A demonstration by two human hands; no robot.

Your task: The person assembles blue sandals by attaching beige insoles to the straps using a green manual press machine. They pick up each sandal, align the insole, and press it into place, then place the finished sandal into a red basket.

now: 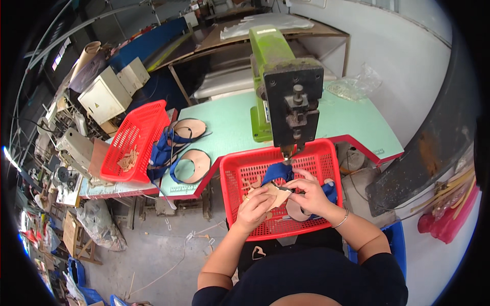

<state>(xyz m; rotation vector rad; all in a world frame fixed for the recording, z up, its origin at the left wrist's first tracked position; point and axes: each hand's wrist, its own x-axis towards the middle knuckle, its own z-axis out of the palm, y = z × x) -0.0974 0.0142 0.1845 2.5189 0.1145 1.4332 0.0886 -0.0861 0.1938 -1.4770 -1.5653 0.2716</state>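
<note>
My left hand (255, 206) pinches the edge of a beige piece (276, 196) of sheet material. On its other side, my right hand (310, 194) has its fingers closed on a dark edge of the same sewn piece, whose blue fabric (278, 172) reaches up under the machine head. Both hands work above a red plastic basket (280, 236), just below the tip of a green machine (265, 56) with a black head plate (292, 102). Inside the basket lie beige scraps and another blue-and-beige piece (297, 210). My fingers partly hide what they grip.
A pale green table (224, 117) with a red edge holds the machine. At its left are blue-and-beige round pieces (193, 166) with dark straps and a second red basket (135, 132) with beige scraps. A clear plastic bag (357, 84) lies at right; a blue crate (395, 245) stands beside me.
</note>
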